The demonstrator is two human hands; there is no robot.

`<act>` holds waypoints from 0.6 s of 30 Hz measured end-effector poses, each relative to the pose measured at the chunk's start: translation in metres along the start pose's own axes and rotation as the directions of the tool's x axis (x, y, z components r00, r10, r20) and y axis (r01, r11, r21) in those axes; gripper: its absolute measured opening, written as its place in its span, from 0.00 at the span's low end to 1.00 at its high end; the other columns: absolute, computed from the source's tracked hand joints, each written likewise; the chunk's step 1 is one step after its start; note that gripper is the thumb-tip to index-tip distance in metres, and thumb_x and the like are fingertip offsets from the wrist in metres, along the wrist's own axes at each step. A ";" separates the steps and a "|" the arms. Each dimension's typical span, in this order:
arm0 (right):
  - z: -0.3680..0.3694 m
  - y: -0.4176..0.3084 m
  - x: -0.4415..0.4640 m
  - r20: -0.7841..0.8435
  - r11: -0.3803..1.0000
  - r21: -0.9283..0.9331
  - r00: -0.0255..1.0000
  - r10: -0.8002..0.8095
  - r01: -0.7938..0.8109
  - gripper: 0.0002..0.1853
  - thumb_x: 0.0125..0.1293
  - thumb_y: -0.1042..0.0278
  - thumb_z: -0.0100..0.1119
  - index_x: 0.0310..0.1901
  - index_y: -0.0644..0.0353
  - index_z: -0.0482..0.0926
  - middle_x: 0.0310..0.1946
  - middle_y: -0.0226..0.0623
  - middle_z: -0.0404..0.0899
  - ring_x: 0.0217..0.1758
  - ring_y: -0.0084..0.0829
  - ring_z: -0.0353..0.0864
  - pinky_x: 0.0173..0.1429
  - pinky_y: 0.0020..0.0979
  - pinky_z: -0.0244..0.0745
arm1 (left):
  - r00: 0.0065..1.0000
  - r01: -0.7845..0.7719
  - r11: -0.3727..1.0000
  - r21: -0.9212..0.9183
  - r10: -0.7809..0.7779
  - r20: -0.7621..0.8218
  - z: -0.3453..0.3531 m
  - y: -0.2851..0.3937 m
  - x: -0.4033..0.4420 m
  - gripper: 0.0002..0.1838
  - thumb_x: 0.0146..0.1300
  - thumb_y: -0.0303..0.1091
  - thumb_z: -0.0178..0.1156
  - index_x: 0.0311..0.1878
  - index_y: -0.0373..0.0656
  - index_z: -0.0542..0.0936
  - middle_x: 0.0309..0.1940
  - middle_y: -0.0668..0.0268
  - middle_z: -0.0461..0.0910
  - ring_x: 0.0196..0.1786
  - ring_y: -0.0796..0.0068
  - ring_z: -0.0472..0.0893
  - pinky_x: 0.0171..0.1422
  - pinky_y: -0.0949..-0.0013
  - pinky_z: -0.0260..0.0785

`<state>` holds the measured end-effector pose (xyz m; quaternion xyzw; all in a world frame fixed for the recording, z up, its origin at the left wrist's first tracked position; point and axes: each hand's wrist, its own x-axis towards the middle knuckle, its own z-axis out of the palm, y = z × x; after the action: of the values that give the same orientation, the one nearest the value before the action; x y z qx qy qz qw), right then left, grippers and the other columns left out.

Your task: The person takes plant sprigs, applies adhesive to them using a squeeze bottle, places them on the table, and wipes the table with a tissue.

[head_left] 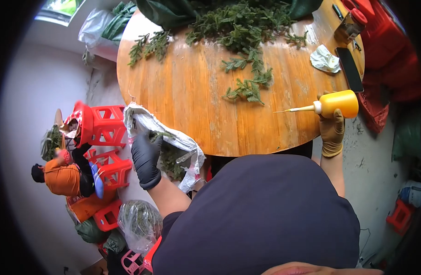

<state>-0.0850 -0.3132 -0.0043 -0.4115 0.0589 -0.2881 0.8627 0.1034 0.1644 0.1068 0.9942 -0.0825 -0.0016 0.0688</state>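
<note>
My right hand [332,133], in a tan glove, is closed around a yellow squeeze bottle [341,103]. The bottle lies sideways, its long thin nozzle pointing left over the table's near right part. In a black glove, my left hand [147,158] is at the mouth of a white sack [190,145] beside the table's left edge. Green artificial fir sprigs [172,162] show inside the sack, and one lies close to the left fingertips. Blur hides whether those fingers grip it. A fir sprig [249,90] rests on the table in front of me.
The round wooden table [183,91] carries a fir pile [242,25], a crumpled tissue [324,59], a phone [350,69] and a jar [350,28]. Red stools [110,169] and a seated person in orange [62,178] are at left. A clear plastic bag [140,223] stands nearby.
</note>
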 end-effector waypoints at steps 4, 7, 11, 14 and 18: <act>-0.003 0.001 0.002 0.001 1.000 0.006 1.000 0.006 -0.006 0.30 0.70 0.57 0.64 0.68 0.59 0.68 0.64 0.46 0.73 0.67 0.45 0.76 0.65 0.41 0.79 | 0.983 0.168 0.984 0.057 -0.172 0.061 -0.003 -0.038 -0.017 0.19 0.51 0.39 0.75 0.42 0.36 0.86 0.38 0.46 0.85 0.44 0.46 0.84 0.51 0.55 0.75; -0.006 0.002 0.007 0.001 0.999 0.028 0.999 0.036 -0.036 0.31 0.69 0.56 0.64 0.69 0.59 0.67 0.64 0.46 0.73 0.67 0.46 0.76 0.67 0.42 0.78 | 0.961 0.264 0.954 0.145 -0.272 0.044 0.014 -0.077 -0.030 0.22 0.48 0.43 0.75 0.44 0.39 0.87 0.39 0.46 0.85 0.45 0.48 0.84 0.53 0.53 0.75; -0.009 0.003 0.008 -0.019 0.995 0.083 0.999 0.051 -0.049 0.30 0.70 0.58 0.64 0.69 0.59 0.67 0.64 0.46 0.74 0.68 0.46 0.75 0.68 0.42 0.77 | 0.910 0.354 0.918 0.182 -0.383 0.162 0.020 -0.083 -0.024 0.21 0.48 0.42 0.76 0.43 0.40 0.88 0.41 0.47 0.85 0.48 0.47 0.84 0.53 0.54 0.75; -0.009 0.004 0.006 -0.024 0.994 0.107 0.999 0.037 -0.034 0.30 0.70 0.59 0.63 0.69 0.59 0.67 0.64 0.46 0.74 0.68 0.46 0.75 0.68 0.42 0.76 | 0.933 0.342 0.922 0.181 -0.356 0.051 0.008 -0.036 -0.015 0.19 0.49 0.38 0.76 0.44 0.40 0.87 0.42 0.50 0.84 0.50 0.49 0.83 0.56 0.56 0.74; -0.009 0.003 0.005 -0.007 0.992 0.118 0.999 0.035 -0.034 0.29 0.70 0.59 0.63 0.68 0.61 0.67 0.63 0.46 0.74 0.68 0.47 0.75 0.68 0.41 0.78 | 0.910 -0.390 0.834 -0.390 0.285 -0.300 0.011 0.053 0.016 0.19 0.53 0.31 0.74 0.49 0.42 0.84 0.51 0.55 0.80 0.55 0.53 0.79 0.61 0.57 0.70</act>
<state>-0.0827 -0.3198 -0.0116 -0.3576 0.0528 -0.2781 0.8900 0.1102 0.1083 0.1033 0.9151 -0.2464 0.1070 0.3008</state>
